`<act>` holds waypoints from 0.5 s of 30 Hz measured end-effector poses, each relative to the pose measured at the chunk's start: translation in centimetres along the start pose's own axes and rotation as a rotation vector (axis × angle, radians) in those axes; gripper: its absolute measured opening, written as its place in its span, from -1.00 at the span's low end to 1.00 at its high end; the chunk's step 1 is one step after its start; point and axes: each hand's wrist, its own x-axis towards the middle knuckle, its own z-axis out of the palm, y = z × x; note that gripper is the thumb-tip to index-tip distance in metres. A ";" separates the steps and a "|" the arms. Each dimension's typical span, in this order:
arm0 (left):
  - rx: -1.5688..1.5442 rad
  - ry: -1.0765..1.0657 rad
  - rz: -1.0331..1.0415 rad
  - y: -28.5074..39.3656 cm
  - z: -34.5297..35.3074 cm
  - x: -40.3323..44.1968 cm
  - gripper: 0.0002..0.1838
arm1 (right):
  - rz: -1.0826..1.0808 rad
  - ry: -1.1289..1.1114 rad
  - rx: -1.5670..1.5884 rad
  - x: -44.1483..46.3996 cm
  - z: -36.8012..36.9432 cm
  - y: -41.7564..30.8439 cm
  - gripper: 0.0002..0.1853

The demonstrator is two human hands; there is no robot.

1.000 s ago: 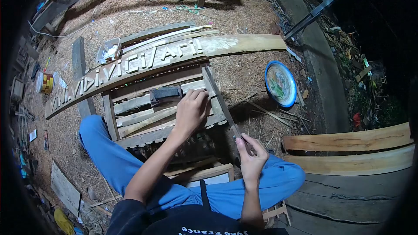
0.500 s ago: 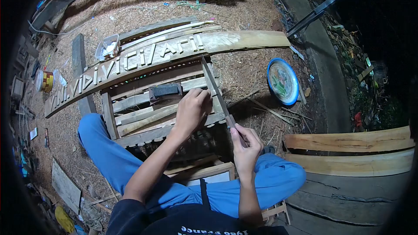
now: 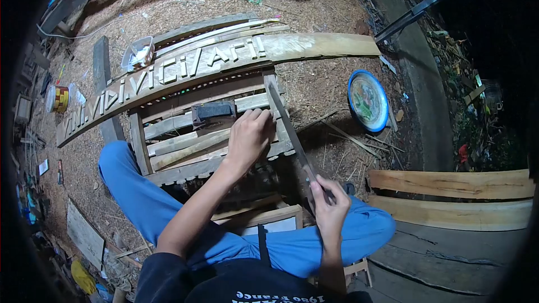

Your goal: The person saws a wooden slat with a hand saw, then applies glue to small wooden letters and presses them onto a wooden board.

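Observation:
My right hand (image 3: 331, 205) is wrapped round the handle of a long, narrow blade (image 3: 293, 136), a saw or a machete; I cannot tell which. The blade slants up and away over the right end of a slatted wooden pallet (image 3: 168, 177). My left hand (image 3: 249, 136) is closed, knuckles up, just left of the blade above the pallet; whatever its fingers hold is hidden. On the slats left of that hand sits a dark block with a ribbed top (image 3: 215, 111). Behind lies a long board (image 3: 337, 45) bearing raised wooden letters.
A clear plastic tub (image 3: 138, 54) with pale pieces stands behind the board. To the right is a blue-rimmed round tray (image 3: 384, 104). Two planks (image 3: 449, 184) lie at lower right, and a yellow-and-red container (image 3: 58, 99) stands far left. Shavings cover the ground.
My right hand has moved down and to the right, drawing the blade back toward me. The left hand has stayed nearly in place, shifting only slightly.

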 end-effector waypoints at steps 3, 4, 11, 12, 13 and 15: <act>0.006 -0.004 0.011 -0.3 0.2 -0.1 -0.76 | 0.012 0.007 0.017 -1.3 -0.9 -0.1 -0.78; 0.004 -0.004 0.015 -0.3 0.2 0.0 -0.76 | 0.019 0.008 0.007 -1.5 -0.9 -0.7 -0.76; -0.012 0.022 0.011 -0.1 0.2 -0.1 -0.79 | -0.058 -0.013 -0.078 -0.6 -1.4 -1.6 -0.71; -0.008 0.034 0.012 -0.2 0.2 0.0 -0.79 | -0.071 -0.021 -0.100 -1.0 -1.5 -1.4 -0.73; -0.002 0.027 0.001 -0.3 0.3 0.0 -0.78 | -0.029 -0.007 -0.037 -1.3 -1.5 -1.1 -0.76; -0.004 0.020 -0.002 -0.5 0.7 -0.1 -0.76 | -0.051 0.002 -0.054 -0.8 -1.2 -1.4 -0.76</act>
